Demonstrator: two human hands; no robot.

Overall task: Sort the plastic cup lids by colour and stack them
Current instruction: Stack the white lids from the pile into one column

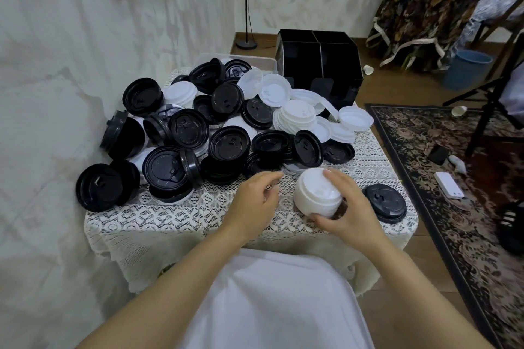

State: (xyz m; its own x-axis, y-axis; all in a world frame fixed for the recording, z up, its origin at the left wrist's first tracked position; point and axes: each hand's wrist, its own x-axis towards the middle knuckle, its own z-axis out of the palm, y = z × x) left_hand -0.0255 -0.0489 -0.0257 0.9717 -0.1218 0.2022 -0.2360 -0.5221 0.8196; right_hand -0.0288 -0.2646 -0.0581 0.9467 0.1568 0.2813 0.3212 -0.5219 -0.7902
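Gripping of a short stack of white lids [317,195] is performed by the right hand [344,207], with the fingers curled over the top and the thumb under the near edge. The stack is positioned at the front of the lace tablecloth [175,215]; whether it is resting on the cloth or lifted clear cannot be determined. The left hand [253,198] is held just beside it, fingers loosely curled, with nothing held.

The step in hand is judged to be the building of the white stack, at an early stage of sorting. One black lid [384,202] is laid apart to the right, probably as the start of the black stack. For the next move, a further white lid is to be drawn from the mixed pile [215,133] by the free left hand and seated squarely on the stack.

A black compartmented organiser [320,65] is placed at the far edge; no lids are seen in its compartments, though the interiors are dark. A translucent tub [256,59] is set behind the pile; its contents are hidden.
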